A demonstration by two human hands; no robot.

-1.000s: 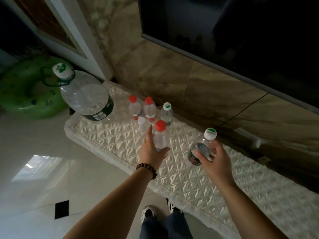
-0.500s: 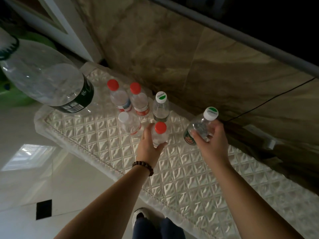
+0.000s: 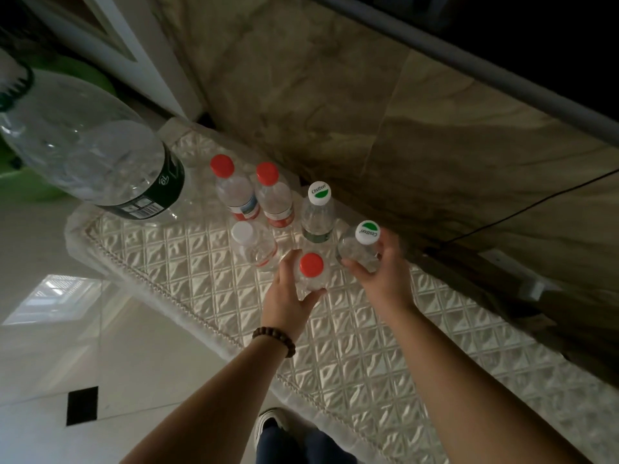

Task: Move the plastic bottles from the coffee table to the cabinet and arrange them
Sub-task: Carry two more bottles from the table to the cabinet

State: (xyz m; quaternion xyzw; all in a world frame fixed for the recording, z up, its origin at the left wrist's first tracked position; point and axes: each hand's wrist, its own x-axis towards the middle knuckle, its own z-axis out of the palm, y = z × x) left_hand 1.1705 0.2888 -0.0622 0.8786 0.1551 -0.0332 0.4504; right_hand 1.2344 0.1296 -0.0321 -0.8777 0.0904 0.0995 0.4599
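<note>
On the cabinet's quilted white cover (image 3: 335,329) stand several small clear bottles. My left hand (image 3: 288,296) grips a red-capped bottle (image 3: 311,272) upright on the cover, beside a white-capped bottle (image 3: 254,246). My right hand (image 3: 385,272) holds a bottle with a green-and-white cap (image 3: 360,246) just right of another green-and-white-capped bottle (image 3: 318,212); whether its base touches the cover is hidden. Two red-capped bottles (image 3: 234,189) (image 3: 274,195) stand behind, near the wall.
A large clear water jug (image 3: 83,149) with a dark label stands at the cabinet's left end. A marble wall (image 3: 335,95) rises right behind the bottles, with a dark screen (image 3: 536,45) above. A green inflatable ring (image 3: 67,78) lies on the tiled floor at left.
The view has moved closer to the cabinet. My right hand brought its green-and-white-capped bottle left and down beside the group. My left hand still holds the red-capped bottle.
</note>
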